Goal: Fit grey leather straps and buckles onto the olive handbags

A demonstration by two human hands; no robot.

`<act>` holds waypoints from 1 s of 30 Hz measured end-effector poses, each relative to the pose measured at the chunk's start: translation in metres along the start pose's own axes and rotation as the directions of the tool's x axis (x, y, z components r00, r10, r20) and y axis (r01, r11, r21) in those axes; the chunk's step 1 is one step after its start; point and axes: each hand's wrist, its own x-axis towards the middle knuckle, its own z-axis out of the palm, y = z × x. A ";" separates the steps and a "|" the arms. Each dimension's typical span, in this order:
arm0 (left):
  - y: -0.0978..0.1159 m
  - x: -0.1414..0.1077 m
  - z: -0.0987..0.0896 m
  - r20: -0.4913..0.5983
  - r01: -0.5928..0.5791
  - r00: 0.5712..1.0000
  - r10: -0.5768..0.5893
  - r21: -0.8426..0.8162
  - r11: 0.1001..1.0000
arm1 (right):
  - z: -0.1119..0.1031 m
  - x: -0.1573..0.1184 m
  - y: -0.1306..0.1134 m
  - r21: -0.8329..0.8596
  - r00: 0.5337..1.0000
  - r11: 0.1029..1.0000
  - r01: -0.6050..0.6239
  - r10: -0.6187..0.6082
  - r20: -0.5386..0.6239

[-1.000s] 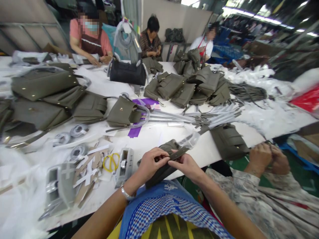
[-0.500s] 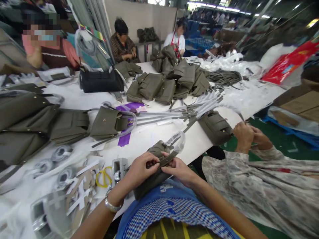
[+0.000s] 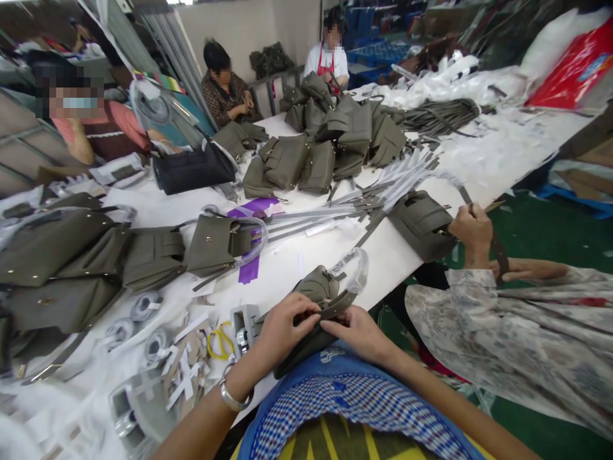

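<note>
An olive-green handbag (image 3: 316, 285) rests at the table edge against my apron, its lower part partly hidden by my hands. My left hand (image 3: 287, 326) is closed, thumb and fingers pinching the bag's flat strap (image 3: 339, 305) near its end. From the other side, my right hand (image 3: 360, 333) grips the same strap close to the left fingertips. Clear plastic wrap (image 3: 355, 271) covers the strap's upper curve. Exactly what the fingertips press on is hidden. To the left of my left hand stand a tape dispenser (image 3: 245, 327) and yellow-handled scissors (image 3: 220, 342).
Olive bags (image 3: 62, 249) crowd the left side, with more piled mid-table (image 3: 306, 160). A black bag (image 3: 194, 167) stands beyond. Loose straps (image 3: 330, 214) lie across the white table (image 3: 292, 265). At right, a co-worker's hand (image 3: 472, 233) holds a strap. Other people sit across.
The whole view has shifted, so the table appears farther right and tilted. My hands stay on the strap. The co-worker's hands at right have moved apart, with a strap now showing between them.
</note>
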 end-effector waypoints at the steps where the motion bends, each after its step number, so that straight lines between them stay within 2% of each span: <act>1: 0.002 0.000 -0.001 -0.002 0.000 1.000 0.000 0.001 1.000 | 0.000 -0.002 0.000 -0.028 1.000 1.000 0.007 -0.007 -0.015; 3: 0.003 0.001 -0.003 0.025 0.008 1.000 -0.007 -0.005 1.000 | 0.001 -0.004 0.002 -0.059 0.999 0.998 0.013 -0.016 -0.043; 7: 0.001 0.008 -0.012 0.159 -0.006 0.987 0.009 -0.020 1.000 | 0.003 -0.006 0.007 -0.045 0.997 0.999 0.029 -0.031 -0.064; 9: 0.000 0.010 -0.014 0.183 -0.007 0.983 0.009 -0.013 1.000 | 0.003 -0.006 0.008 -0.047 0.996 0.998 0.042 -0.045 -0.073; 16: 0.001 0.010 -0.003 0.119 0.099 0.989 -0.089 -0.082 0.992 | 0.006 -0.009 0.009 -0.103 0.982 0.995 0.019 -0.037 -0.185; 19: 0.002 0.010 0.001 0.105 0.111 0.989 -0.103 -0.075 0.991 | 0.008 -0.008 0.012 -0.100 0.970 0.995 0.005 -0.029 -0.240; 26: 0.000 0.008 0.006 0.099 0.104 0.990 -0.099 -0.048 0.993 | 0.009 -0.005 0.017 -0.064 0.970 0.998 -0.008 -0.008 -0.244; 30: 0.000 0.006 0.011 0.115 0.089 0.990 -0.087 -0.019 0.996 | 0.014 -0.007 0.020 -0.083 0.958 0.996 -0.044 0.019 -0.286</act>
